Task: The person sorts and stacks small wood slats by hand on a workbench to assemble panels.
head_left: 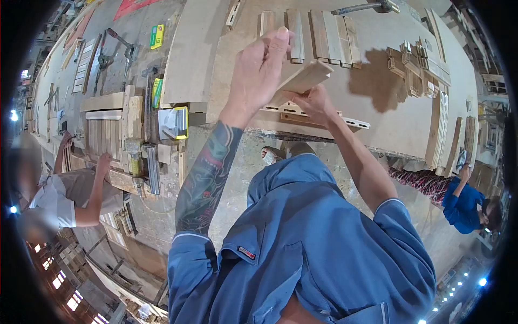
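Note:
My right hand (315,103) grips a short wooden piece (305,76), which is tilted above the bench between my two hands. To its left, my left hand (260,67) is raised with its fingers curled and the thumb pointing away from me. Anything between those fingers is too small or hidden to name. Below my right hand, slotted light strips (353,123) lie along the near bench edge. Beyond my hands, several short wooden pieces (319,36) lie side by side.
The bench (221,54) carries a stack of wooden pieces (418,67) at right and a metal clamp (372,6) at the far edge. A co-worker (54,197) stands at left by a clamped slatted panel (104,136). Another person (463,204) works at far right.

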Demonstrator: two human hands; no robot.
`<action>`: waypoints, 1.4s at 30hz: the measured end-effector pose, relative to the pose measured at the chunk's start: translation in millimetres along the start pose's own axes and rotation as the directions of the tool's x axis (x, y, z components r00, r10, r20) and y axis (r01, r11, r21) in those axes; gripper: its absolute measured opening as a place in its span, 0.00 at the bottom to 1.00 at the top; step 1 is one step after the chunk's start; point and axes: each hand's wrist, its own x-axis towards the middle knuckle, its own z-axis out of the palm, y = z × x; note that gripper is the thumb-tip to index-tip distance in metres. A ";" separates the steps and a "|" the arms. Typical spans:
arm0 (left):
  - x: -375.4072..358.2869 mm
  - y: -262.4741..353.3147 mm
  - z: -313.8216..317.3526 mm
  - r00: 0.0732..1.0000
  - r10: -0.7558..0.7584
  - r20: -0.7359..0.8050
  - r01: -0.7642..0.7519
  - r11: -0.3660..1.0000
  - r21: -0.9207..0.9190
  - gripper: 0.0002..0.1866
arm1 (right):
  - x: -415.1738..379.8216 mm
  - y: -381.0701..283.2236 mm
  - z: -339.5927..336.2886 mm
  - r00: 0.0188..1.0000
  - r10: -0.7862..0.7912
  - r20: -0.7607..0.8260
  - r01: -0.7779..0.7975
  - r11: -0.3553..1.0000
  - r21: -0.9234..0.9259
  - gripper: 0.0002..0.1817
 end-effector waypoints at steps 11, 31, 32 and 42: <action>-2.1 -7.7 3.5 0.985 0.149 -0.085 -0.144 0.988 0.064 0.22 | 0.6 7.2 5.7 0.995 -0.078 0.054 0.080 0.996 -0.035 0.14; 2.7 20.9 27.5 0.982 -0.046 0.184 -0.122 0.586 0.801 0.27 | 188.8 70.0 38.7 0.889 -0.351 -0.296 -0.229 0.219 -0.948 0.22; 2.5 21.6 26.7 0.981 -0.063 0.181 -0.109 0.594 0.797 0.27 | 189.9 70.3 49.7 0.885 -0.351 -0.305 -0.236 0.227 -0.945 0.22; -7.5 11.5 20.3 0.987 0.043 0.155 -0.124 0.817 0.564 0.15 | 55.3 17.3 -25.1 0.985 0.057 -0.162 -0.068 0.996 -0.061 0.18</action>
